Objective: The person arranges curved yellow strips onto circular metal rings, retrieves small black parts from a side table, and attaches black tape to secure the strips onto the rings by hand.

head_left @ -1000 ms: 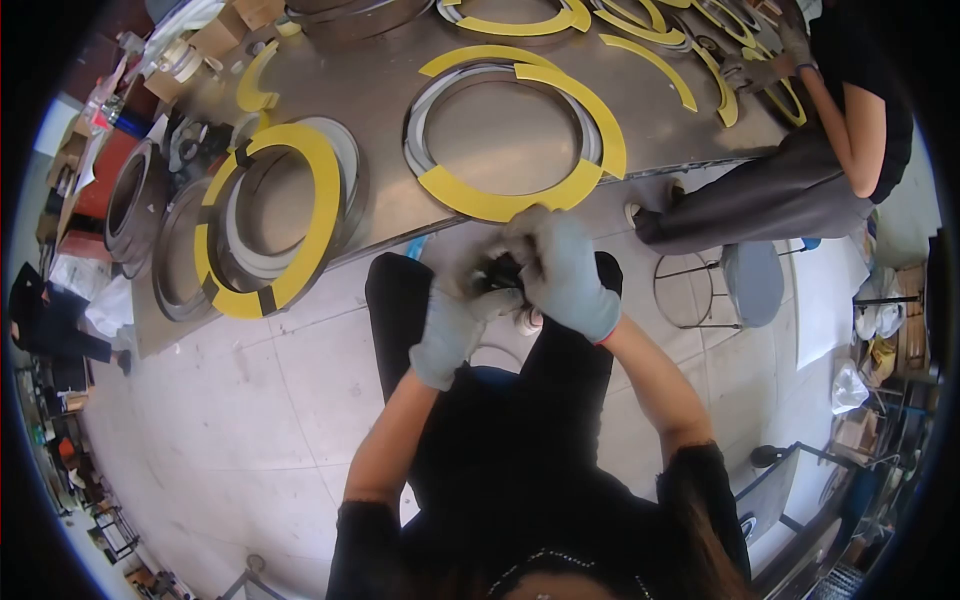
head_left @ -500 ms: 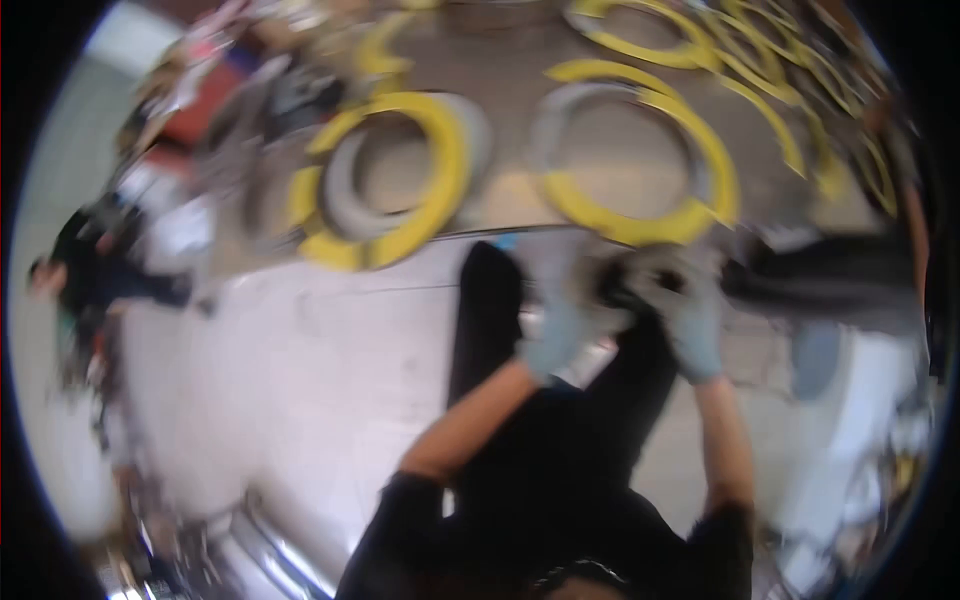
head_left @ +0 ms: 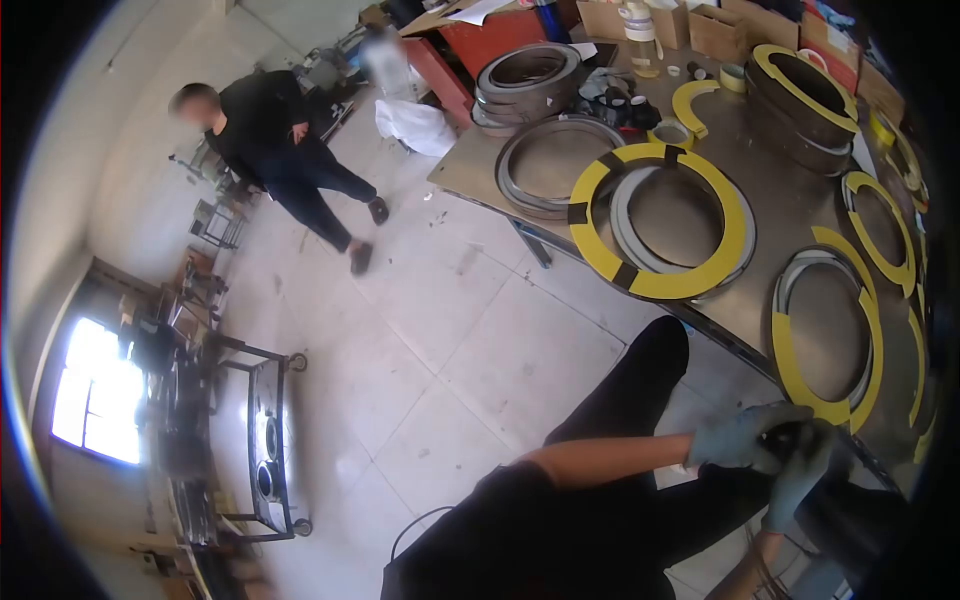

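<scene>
Both my hands wear pale grey-blue gloves and are close together at the lower right, above my legs. My left hand [head_left: 740, 438] and my right hand [head_left: 800, 480] close around a small black object [head_left: 783, 438]. Its kind is hard to make out, since the fingers cover much of it. Just beyond the hands, at the table's edge, lies a yellow segmented ring [head_left: 795, 375] with a grey metal ring inside it. Left of that, another yellow ring [head_left: 736, 215] with dark patches across it overlaps a grey ring and juts over the edge.
The metal table [head_left: 745, 310] carries stacked metal rings [head_left: 530, 85], a tape roll [head_left: 670, 133], a bottle [head_left: 640, 40] and cardboard boxes [head_left: 718, 32]. A person [head_left: 275, 140] stands on the tiled floor at the left. A wheeled cart [head_left: 265, 440] stands at lower left.
The view has swung left, so the table and my hands now appear further right. The picture is sharper. My hands remain together around the black object.
</scene>
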`<state>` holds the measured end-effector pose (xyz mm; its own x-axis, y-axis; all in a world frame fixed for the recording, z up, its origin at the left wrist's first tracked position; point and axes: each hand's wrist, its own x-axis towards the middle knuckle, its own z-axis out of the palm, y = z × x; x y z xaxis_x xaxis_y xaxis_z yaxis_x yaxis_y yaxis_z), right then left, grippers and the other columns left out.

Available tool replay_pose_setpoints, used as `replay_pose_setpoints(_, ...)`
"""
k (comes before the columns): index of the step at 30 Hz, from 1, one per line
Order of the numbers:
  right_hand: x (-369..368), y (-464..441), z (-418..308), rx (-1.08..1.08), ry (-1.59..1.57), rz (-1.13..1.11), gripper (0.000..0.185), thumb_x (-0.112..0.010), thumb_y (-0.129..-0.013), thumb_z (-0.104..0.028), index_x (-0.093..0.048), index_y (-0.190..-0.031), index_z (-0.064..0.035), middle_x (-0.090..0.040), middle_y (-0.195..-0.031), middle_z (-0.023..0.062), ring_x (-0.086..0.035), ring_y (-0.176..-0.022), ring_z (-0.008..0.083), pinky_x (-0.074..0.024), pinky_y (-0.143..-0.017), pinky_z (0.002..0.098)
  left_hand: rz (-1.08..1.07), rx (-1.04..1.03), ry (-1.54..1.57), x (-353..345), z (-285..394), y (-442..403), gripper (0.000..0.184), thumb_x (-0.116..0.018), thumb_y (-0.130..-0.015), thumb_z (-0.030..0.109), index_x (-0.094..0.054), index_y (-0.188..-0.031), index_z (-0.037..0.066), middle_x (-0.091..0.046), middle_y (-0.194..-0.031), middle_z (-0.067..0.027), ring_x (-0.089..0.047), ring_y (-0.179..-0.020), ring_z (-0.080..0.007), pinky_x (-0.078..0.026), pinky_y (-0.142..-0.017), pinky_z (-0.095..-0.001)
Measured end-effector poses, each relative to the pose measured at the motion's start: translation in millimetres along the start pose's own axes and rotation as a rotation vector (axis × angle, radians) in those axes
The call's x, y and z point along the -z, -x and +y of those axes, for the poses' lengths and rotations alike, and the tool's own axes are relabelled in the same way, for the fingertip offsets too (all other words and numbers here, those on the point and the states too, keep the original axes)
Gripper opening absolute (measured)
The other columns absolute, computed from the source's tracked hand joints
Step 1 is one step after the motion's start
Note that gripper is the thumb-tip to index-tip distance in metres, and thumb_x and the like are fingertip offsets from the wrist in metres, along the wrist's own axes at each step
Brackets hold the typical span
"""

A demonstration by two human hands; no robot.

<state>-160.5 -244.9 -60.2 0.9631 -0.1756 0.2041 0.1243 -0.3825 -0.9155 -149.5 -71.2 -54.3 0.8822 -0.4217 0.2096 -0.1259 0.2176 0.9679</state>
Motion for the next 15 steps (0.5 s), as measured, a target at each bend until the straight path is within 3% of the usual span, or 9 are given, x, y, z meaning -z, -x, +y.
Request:
replay_pose_setpoints(3,-5.4,3.9,-14.0,-0.051,-0.03,0.04,0.015,-0.048,-0.099,-0.001,-0.053,-0.113,0.0033,-0.058,-0.099,0.0052,-0.057,-0.091,0.0162,-0.0493,-0.082,0.0286,0.046,0.095,0.005,9.6,3.6,-0.7,0.064,-0.075,-0.067,0.004,-0.059,-0.13,0.007,-0.063,-0.119,-0.0088,-0.06,-0.105,-0.0171,-0.052,-0.086,-0.0339)
replay_pose_setpoints(4,-12.5,5.2,-2.6,0.191,0.006,0.173,0.019,-0.045,-0.096,0.002,-0.054,-0.113,0.0052,-0.059,-0.099,0.0079,-0.058,-0.093,0.0184,-0.0509,-0.083,0.0316,0.049,0.119,0.032,5.8,0.1,-2.4,0.06,-0.077,-0.068,0.006,-0.063,-0.125,0.007,-0.065,-0.115,-0.0084,-0.061,-0.104,-0.0173,-0.052,-0.086,-0.0344)
replay_pose_setpoints(6,2.7,0.5,-9.8,0.341,0.378,0.056,0.025,-0.061,-0.08,0.004,-0.058,-0.105,0.0024,-0.058,-0.093,0.016,-0.058,-0.086,0.0309,-0.0496,-0.08,0.0366,0.113,0.184,0.05,1.6,10.5,-3.2,0.048,-0.084,-0.074,0.022,-0.067,-0.115,0.006,-0.07,-0.109,-0.008,-0.065,-0.099,-0.0157,-0.052,-0.088,-0.0333)
replay_pose_setpoints(7,3.4,-3.0,-20.5,0.359,0.588,0.006,0.026,-0.068,-0.075,0.001,-0.059,-0.1,-0.0006,-0.058,-0.092,0.0168,-0.056,-0.082,0.0353,-0.0474,-0.077,0.0392,0.192,0.226,0.059,-4.4,-2.7,-2.3,0.044,-0.084,-0.073,0.021,-0.067,-0.111,0.004,-0.069,-0.107,-0.0083,-0.064,-0.098,-0.0158,-0.052,-0.087,-0.032)
replay_pose_setpoints(8,3.9,-9.7,-29.6,0.564,0.6,0.014,0.027,-0.071,-0.073,-0.003,-0.06,-0.097,-0.0034,-0.06,-0.092,0.0161,-0.057,-0.082,0.0357,-0.0456,-0.075,0.0422,0.221,0.335,0.316,-9.7,-17.4,-0.6,0.043,-0.083,-0.075,0.019,-0.064,-0.11,0.002,-0.066,-0.105,-0.0097,-0.064,-0.095,-0.0188,-0.056,-0.082,-0.0327)
replay_pose_setpoints(9,3.5,-15.0,-44.3,0.619,0.638,-0.015,0.03,-0.072,-0.07,-0.004,-0.06,-0.097,-0.0063,-0.06,-0.091,0.0141,-0.058,-0.082,0.0345,-0.045,-0.075,0.0445,0.251,0.471,0.511,-9.8,-13.2,-1.5,0.042,-0.081,-0.077,0.017,-0.06,-0.11,0.001,-0.062,-0.104,-0.0101,-0.064,-0.095,-0.0216,-0.06,-0.077,-0.035)
replay_pose_setpoints(12,4.0,-34.4,-37.0,0.651,0.642,-0.027,0.028,-0.07,-0.068,-0.006,-0.058,-0.094,-0.009,-0.061,-0.09,0.0098,-0.059,-0.082,0.0311,-0.0436,-0.073,0.042,0.298,0.587,0.525,-15.1,-24.5,-13.1,0.049,-0.078,-0.082,0.019,-0.048,-0.118,0.003,-0.056,-0.114,-0.0106,-0.064,-0.098,-0.0222,-0.062,-0.075,-0.0387)
replay_pose_setpoints(13,1.9,-41.7,-41.0,0.671,0.643,-0.031,0.026,-0.069,-0.07,-0.006,-0.058,-0.092,-0.0094,-0.061,-0.09,0.0088,-0.06,-0.082,0.0298,-0.043,-0.072,0.0414,0.272,0.544,0.583,-11.8,-36.2,-14.2,0.047,-0.076,-0.084,0.021,-0.049,-0.117,0.004,-0.056,-0.113,-0.0097,-0.064,-0.097,-0.0221,-0.061,-0.073,-0.0384)
replay_pose_setpoints(15,0.2,-56.3,-41.1,0.578,0.688,-0.098,0.02,-0.067,-0.072,-0.009,-0.057,-0.09,-0.01,-0.06,-0.089,0.0076,-0.06,-0.082,0.0281,-0.0419,-0.07,0.0405,0.268,0.677,0.551,-6.7,-24.9,-28.3,0.045,-0.075,-0.084,0.02,-0.05,-0.118,0.006,-0.056,-0.115,-0.0093,-0.064,-0.097,-0.0234,-0.058,-0.078,-0.0402)
